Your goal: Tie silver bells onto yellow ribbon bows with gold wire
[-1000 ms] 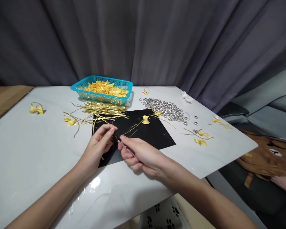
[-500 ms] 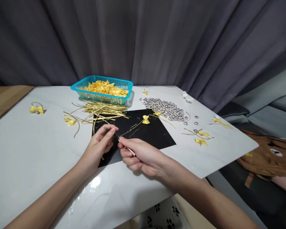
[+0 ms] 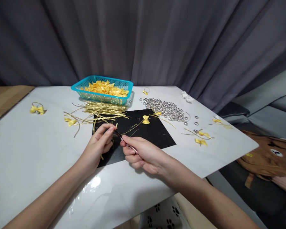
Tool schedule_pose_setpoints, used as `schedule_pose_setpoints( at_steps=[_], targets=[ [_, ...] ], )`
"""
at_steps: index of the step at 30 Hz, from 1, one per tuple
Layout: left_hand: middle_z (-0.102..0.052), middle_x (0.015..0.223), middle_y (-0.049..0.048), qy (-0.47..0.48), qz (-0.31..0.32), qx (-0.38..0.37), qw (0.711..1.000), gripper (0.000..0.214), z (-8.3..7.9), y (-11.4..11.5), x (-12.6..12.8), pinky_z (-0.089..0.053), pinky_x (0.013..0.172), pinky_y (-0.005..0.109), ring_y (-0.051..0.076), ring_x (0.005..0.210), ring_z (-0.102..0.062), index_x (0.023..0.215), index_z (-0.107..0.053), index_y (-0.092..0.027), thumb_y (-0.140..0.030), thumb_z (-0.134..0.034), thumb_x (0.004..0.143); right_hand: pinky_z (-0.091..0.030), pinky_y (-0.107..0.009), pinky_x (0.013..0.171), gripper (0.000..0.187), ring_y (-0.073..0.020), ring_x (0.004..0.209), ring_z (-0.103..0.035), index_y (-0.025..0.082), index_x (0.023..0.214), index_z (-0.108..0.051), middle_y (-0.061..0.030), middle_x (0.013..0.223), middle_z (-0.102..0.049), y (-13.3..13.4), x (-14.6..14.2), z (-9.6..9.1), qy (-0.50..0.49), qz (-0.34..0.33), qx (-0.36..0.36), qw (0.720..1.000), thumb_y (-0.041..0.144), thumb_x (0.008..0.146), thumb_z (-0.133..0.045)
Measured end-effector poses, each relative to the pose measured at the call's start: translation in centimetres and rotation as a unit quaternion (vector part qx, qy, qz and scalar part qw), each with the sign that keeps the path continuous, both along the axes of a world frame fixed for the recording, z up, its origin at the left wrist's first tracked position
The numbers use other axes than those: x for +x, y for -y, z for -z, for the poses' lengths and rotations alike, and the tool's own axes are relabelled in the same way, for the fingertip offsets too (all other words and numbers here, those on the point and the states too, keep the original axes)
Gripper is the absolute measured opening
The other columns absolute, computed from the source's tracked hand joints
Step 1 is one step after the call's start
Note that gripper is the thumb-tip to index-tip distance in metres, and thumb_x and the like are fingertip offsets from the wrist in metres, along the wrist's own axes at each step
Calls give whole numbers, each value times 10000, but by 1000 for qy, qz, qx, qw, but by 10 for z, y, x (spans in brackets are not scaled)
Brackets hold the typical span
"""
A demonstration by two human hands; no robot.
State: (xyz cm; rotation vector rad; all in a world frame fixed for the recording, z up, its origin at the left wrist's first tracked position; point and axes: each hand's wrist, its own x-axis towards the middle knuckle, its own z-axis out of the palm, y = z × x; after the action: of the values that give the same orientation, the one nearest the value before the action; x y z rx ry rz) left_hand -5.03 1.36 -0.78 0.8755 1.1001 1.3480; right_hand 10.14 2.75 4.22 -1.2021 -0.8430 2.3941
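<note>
Gold wire [image 3: 116, 125] was pinched between left hand [image 3: 97, 147] thumb and fingertips, over the near-left corner of the black sheet [image 3: 154, 135]. One short end stuck up past the fingertips, another bit showed under the palm. Fingers were closed tight on it.

Right hand [image 3: 143, 155] was just beside the left, thumb and forefinger clamped on a thin tool [image 3: 126, 145]. The tool tip pointed at the left fingertips and met them at the wire; couldn't tell the tool type. Both hands were low over the white table [image 3: 33, 152].

Mid-sheet: one yellow bow [image 3: 146, 119] lay on a loose wire strand. Left of the sheet lay a small bow [image 3: 70, 121]. Right of it, a few more bows [image 3: 201, 138] with loose strands.

Behind the sheet was a pile of gold wires [image 3: 102, 109], touching its far-left edge. Silver beads [image 3: 165, 108] were heaped at the far-right corner. A bow on a ring [image 3: 37, 109] sat well apart, far left.

Teal basket [image 3: 85, 93] sat just behind the wire pile, full of yellow ribbon bows [image 3: 107, 88]. Grey curtain [image 3: 143, 41] hung at the back.
</note>
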Motion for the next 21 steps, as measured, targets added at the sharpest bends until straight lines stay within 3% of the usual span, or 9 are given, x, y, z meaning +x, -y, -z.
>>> schedule_pose_setpoints(
  at_steps=[12, 21],
  targets=[
    [-197, 493, -127, 13, 2, -13, 1000, 349, -4, 1, 1, -106, 352, 140, 46, 421, -80, 832, -555, -220, -502, -713, 699, -63, -129, 347, 285, -16, 374, -108, 172, 742, -415, 100, 491, -250, -1, -1, 0, -30, -40, 1, 999, 318, 979, -354],
    [-194, 500, -123, 16, 10, -13, 1000, 307, -4, 1, 0, -117, 349, 130, 42, 411, -92, 836, -561, -215, -473, -693, 735, -93, -108, 337, 272, -14, 385, -118, 168, 689, -395, 97, 501, -255, -6, 4, 4, -34, -47, 27, 998, 249, 947, -426]
  ],
)
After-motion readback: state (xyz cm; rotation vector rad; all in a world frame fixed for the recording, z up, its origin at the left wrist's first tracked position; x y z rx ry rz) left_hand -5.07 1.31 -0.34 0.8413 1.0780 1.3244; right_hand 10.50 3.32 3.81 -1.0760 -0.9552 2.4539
